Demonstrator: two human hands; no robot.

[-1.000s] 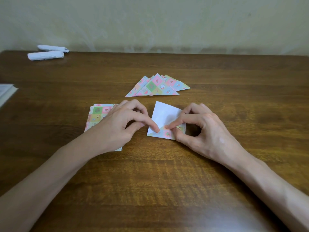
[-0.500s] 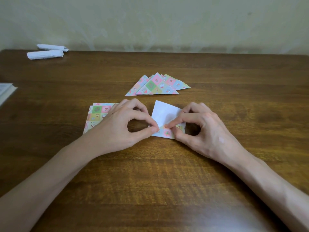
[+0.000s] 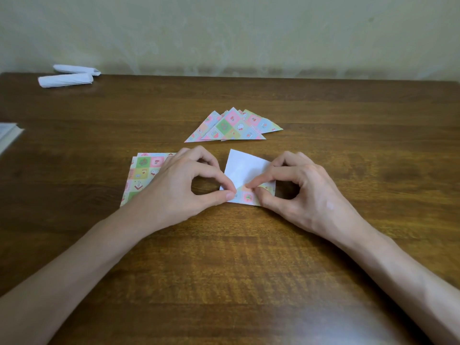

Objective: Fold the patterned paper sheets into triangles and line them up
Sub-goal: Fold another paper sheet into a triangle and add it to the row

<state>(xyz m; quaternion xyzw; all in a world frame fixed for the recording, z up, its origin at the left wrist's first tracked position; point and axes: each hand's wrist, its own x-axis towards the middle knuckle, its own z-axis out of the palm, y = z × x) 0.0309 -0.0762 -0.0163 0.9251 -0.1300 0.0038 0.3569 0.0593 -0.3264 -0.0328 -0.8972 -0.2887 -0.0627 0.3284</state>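
Observation:
A small paper sheet (image 3: 242,168) lies white side up in the middle of the wooden table (image 3: 224,270), its near corner turned over so a strip of the pastel pattern shows. My left hand (image 3: 184,188) pinches the sheet's near left corner between thumb and forefinger. My right hand (image 3: 296,192) pinches the turned-over patterned corner. A stack of flat patterned sheets (image 3: 142,175) lies under and left of my left hand. Beyond the sheet, several folded patterned triangles (image 3: 234,127) overlap in a fanned row.
Two rolled white papers (image 3: 66,79) lie at the far left corner by the wall. A pale flat object (image 3: 8,135) pokes in at the left edge. The table ends at a light wall behind.
My left thumb has closed up against the forefinger on the sheet's near left corner, and the sheet has shifted slightly. The right hand keeps its pinch.

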